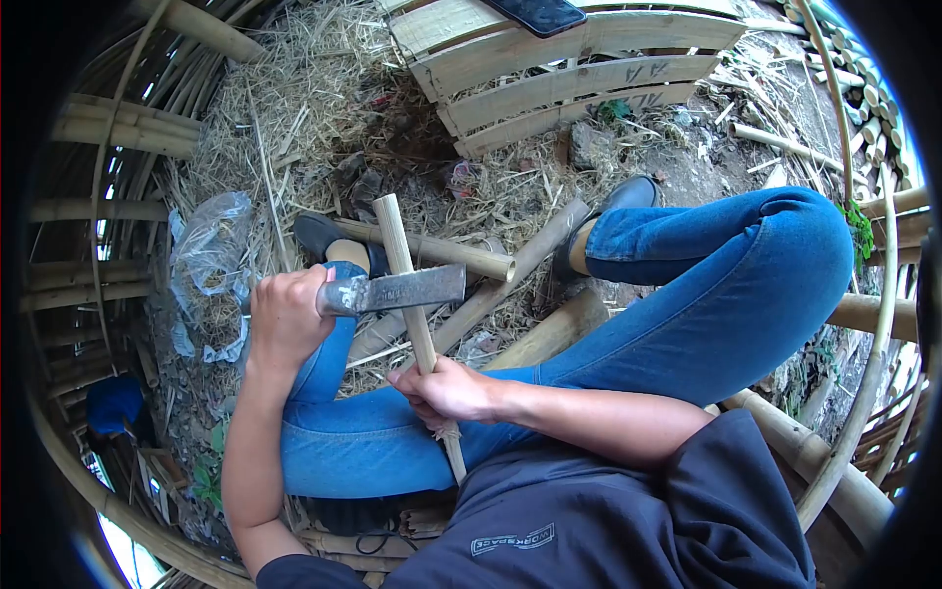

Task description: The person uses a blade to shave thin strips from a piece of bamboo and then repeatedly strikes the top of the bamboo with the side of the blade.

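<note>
My left hand [288, 309] is closed round the handle of a chopping knife [417, 290], which has a square-ended steel blade and a round metal socket. The blade points right and crosses over a pale wooden stick [395, 236]. My right hand [446, 390] is wrapped round this stick below the blade. The stick slants from its cut top end down to my lap, with frayed fibres just under my right hand. Both hands are above my legs in blue jeans [687, 265].
A slatted wooden crate [579, 79] stands ahead with a phone [540, 14] on top. Bamboo poles [442, 250] lie between my feet, amid straw and debris. A clear plastic bag [211, 245] lies at left. Bamboo walls surround me, and cut bamboo [873, 118] is stacked at far right.
</note>
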Available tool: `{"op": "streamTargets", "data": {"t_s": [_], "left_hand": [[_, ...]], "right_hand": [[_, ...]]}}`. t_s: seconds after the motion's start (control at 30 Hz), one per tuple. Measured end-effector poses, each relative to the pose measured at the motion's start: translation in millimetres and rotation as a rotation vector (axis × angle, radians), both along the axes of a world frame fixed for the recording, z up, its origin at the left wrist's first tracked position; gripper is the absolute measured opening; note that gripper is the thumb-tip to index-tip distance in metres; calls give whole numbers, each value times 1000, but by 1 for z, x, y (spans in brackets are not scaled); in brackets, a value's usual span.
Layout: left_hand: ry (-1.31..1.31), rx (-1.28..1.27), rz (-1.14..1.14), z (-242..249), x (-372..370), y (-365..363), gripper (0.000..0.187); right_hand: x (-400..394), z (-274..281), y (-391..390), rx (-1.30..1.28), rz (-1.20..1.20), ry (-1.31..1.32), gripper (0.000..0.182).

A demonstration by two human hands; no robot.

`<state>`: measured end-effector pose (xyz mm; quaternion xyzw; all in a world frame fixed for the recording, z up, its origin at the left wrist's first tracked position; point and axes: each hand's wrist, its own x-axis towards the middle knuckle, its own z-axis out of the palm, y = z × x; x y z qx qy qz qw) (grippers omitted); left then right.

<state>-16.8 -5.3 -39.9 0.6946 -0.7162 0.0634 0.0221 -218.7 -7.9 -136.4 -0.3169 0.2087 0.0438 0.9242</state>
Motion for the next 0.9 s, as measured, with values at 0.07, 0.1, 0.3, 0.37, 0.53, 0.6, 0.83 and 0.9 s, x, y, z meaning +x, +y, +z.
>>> {"op": "streamTargets", "data": {"t_s": [0.07, 0.1, 0.3, 0.37, 0.53, 0.6, 0.83, 0.9], "left_hand": [[-34, -39, 41, 4, 2, -7, 21], [-55, -60, 72, 7, 5, -12, 17], [-154, -122, 256, 21, 29, -23, 11], [-106, -136, 181, 26, 26, -13, 12], [-15, -10, 98, 34, -8, 21, 17], [-68, 105, 96, 36, -19, 36, 16], [-187, 233, 61, 30, -25, 53, 11], [-191, 213, 50, 25, -24, 52, 11]], "right_hand": [[0, -1, 0, -14, 3, 14, 48], [0, 0, 1, -22, 5, 20, 48], [5, 1, 5, -55, -10, 57, 48], [5, -10, 2, -72, -28, 33, 44], [7, -5, 5, -134, -58, 123, 46], [7, -4, 5, -154, -77, 132, 45], [3, 8, 3, -296, -79, 164, 38], [3, 6, 4, -304, -70, 168, 37]]}}
